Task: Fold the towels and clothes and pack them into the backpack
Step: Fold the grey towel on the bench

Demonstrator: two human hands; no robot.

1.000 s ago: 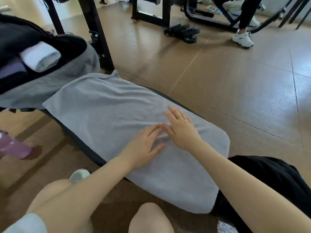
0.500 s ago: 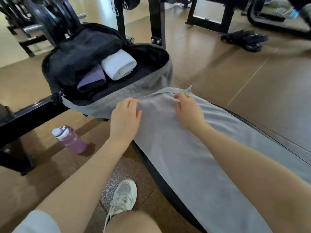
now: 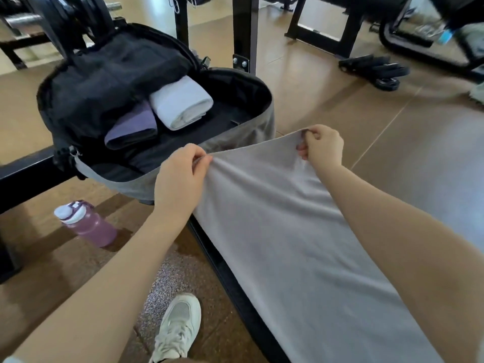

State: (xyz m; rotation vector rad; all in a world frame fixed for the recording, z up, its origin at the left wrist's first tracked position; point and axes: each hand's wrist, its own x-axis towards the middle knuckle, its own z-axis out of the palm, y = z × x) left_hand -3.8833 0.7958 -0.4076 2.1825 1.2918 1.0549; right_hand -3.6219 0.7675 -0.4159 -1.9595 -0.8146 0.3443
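While both hands are working at mid-frame, the left hand is pinching the near-left corner of the grey towel between thumb and curled fingers, and the right hand is pinching the far corner the same way; the edge between them is lifting off the surface and sagging slightly. Remaining length of the towel is lying flat along the black bench, running toward the lower right of the frame.

Backpack, black with grey outer wall, is lying unzipped in the upper left of the frame, just beyond the lifted towel edge. Inside it a rolled white towel is resting beside a folded purple garment, the two touching.

Purple water bottle with white cap is lying on the brown floor at the left edge, below the backpack. White sneaker is showing at bottom centre. Black gym frames are standing along the top.
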